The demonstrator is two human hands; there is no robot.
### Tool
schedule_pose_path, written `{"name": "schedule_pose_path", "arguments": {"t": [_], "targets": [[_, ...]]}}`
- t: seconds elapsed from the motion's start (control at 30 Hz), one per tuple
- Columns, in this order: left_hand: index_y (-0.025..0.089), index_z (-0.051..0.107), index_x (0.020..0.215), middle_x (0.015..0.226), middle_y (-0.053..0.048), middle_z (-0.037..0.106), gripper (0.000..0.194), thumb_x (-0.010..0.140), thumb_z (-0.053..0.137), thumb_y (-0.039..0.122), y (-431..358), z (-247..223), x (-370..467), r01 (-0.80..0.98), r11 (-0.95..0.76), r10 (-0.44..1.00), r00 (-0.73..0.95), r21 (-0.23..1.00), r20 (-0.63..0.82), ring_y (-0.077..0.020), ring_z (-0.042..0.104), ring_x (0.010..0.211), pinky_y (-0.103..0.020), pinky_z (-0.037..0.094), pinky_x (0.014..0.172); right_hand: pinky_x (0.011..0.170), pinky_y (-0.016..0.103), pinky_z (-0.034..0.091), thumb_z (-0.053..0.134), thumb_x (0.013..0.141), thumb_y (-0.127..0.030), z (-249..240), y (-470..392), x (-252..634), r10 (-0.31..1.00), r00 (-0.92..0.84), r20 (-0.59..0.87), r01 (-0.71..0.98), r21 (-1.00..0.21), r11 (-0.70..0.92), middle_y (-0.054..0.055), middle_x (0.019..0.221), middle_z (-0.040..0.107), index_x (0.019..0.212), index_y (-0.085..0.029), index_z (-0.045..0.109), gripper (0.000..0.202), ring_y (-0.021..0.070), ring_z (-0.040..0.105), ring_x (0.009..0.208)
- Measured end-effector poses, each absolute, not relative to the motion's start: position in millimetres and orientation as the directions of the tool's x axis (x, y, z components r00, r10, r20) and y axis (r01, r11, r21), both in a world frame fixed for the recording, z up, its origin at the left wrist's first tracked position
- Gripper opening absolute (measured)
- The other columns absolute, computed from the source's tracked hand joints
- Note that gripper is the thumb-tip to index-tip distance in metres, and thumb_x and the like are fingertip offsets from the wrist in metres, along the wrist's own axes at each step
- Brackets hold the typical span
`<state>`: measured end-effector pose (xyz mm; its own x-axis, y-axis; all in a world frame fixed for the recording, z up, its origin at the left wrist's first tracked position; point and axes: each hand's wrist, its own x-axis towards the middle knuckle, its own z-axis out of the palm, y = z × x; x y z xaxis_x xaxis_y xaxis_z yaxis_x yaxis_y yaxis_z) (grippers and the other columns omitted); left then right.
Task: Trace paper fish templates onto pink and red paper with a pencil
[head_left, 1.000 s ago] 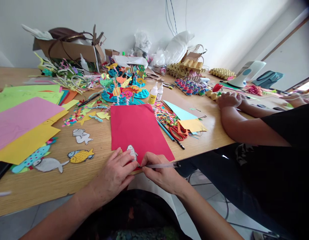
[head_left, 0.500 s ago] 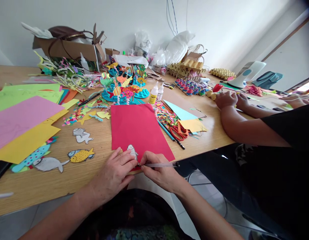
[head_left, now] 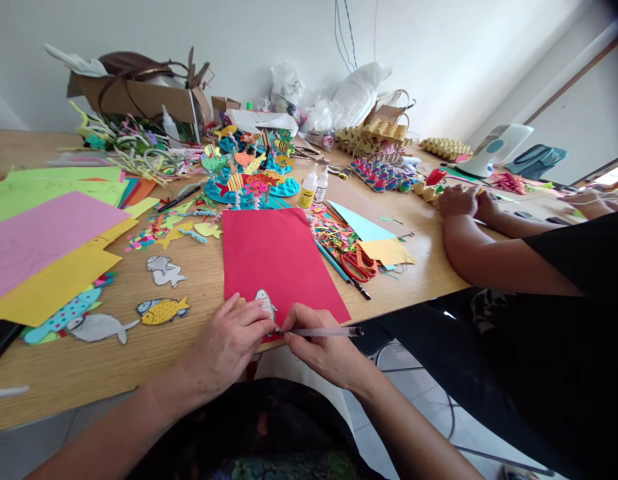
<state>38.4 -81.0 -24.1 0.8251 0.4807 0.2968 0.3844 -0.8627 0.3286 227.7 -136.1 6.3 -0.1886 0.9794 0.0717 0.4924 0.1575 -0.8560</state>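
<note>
Nearest the body, the right hand (head_left: 323, 350) pinches a pen (head_left: 333, 331), its tip down by the bottom end of a small grey-and-white paper fish (head_left: 265, 303). The left hand (head_left: 237, 340) lies flat with its fingers loosely extended — grasping nothing, fingertips at the fish's side. That fish sits on a red sheet (head_left: 273, 257), close to the sheet's near edge, at the front of the table (head_left: 103, 373). To the left lie a grey fish cutout (head_left: 99, 327) and, just beyond, a yellow dotted one (head_left: 165, 311). Right of the sheet are red-handled scissors (head_left: 359, 272), near a heap of paper scraps (head_left: 333, 233). Past the sheet stand two glue bottles (head_left: 307, 190), beside colourful fish on blue bases (head_left: 221, 193). Farthest back — against the wall — is a cardboard box (head_left: 133, 97).
</note>
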Motion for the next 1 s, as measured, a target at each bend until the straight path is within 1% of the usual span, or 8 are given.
{"name": "schedule_pose_path", "arguments": {"t": [0.13,0.23,0.33,0.5,0.67,0.83,1.0], "targets": [[0.023,0.061,0.103,0.105,-0.003,0.066,0.04,0.087,0.033,-0.001,-77.1,-25.4,39.4,0.405,-0.849,0.504,0.813,0.34,0.291,-0.0208,0.053,0.113,-0.05,0.029,0.103,0.052,0.019,0.03,0.05,0.073,-0.005,5.7,-135.9,226.2,0.98,-0.181,0.078,0.482,-0.862,0.158,-0.006,0.059,0.046,0.07,-0.018,0.051,0.014,0.0089,0.04,0.054],[0.021,0.06,0.101,0.103,-0.003,0.066,0.036,0.089,0.034,0.0,-75.7,-27.1,39.6,0.403,-0.849,0.507,0.804,0.342,0.31,-0.0207,0.055,0.11,-0.05,0.029,0.102,0.053,0.019,0.031,0.05,0.073,-0.004,6.7,-136.1,225.3,0.98,-0.181,0.077,0.482,-0.862,0.157,-0.006,0.06,0.047,0.07,-0.019,0.05,0.016,0.0089,0.042,0.055],[0.021,0.059,0.102,0.104,-0.003,0.066,0.03,0.091,0.037,0.004,-75.3,-28.7,39.6,0.39,-0.859,0.49,0.813,0.331,0.314,-0.0206,0.055,0.11,-0.048,0.028,0.103,0.054,0.019,0.031,0.05,0.072,-0.003,7.7,-136.2,224.7,0.981,-0.18,0.07,0.494,-0.856,0.152,-0.007,0.06,0.047,0.07,-0.019,0.05,0.016,0.0089,0.042,0.055],[0.021,0.059,0.098,0.101,-0.002,0.067,0.025,0.093,0.039,0.007,-76.7,-30.9,41.1,0.41,-0.851,0.513,0.78,0.328,0.357,-0.0209,0.056,0.108,-0.047,0.028,0.102,0.054,0.018,0.031,0.049,0.074,-0.004,7.6,-137.3,224.1,0.98,-0.187,0.074,0.521,-0.838,0.162,-0.006,0.059,0.046,0.07,-0.019,0.049,0.016,0.0087,0.041,0.055],[0.021,0.06,0.098,0.102,-0.003,0.066,0.022,0.093,0.043,0.01,-77.6,-32.0,42.1,0.422,-0.847,0.521,0.783,0.324,0.339,-0.0216,0.056,0.105,-0.047,0.029,0.1,0.056,0.019,0.032,0.05,0.076,-0.005,6.9,-139.3,223.1,0.975,-0.207,0.08,0.546,-0.817,0.183,-0.005,0.063,0.049,0.072,-0.019,0.05,0.013,0.0095,0.044,0.058],[0.021,0.061,0.099,0.103,-0.003,0.066,0.021,0.091,0.045,0.01,-76.9,-31.3,42.1,0.446,-0.848,0.523,0.792,0.288,0.314,-0.0218,0.056,0.106,-0.047,0.03,0.1,0.055,0.019,0.031,0.05,0.075,-0.005,7.1,-138.6,222.6,0.972,-0.217,0.088,0.541,-0.818,0.195,-0.005,0.061,0.048,0.072,-0.018,0.05,0.013,0.0093,0.043,0.056],[0.02,0.06,0.101,0.106,-0.005,0.065,0.022,0.091,0.045,0.009,-75.0,-25.8,41.1,0.427,-0.858,0.501,0.82,0.286,0.277,-0.0242,0.057,0.106,-0.05,0.032,0.098,0.054,0.018,0.031,0.049,0.074,-0.005,6.7,-137.2,223.3,0.971,-0.222,0.092,0.523,-0.829,0.198,-0.005,0.061,0.048,0.072,-0.018,0.051,0.013,0.009,0.042,0.056]]}}
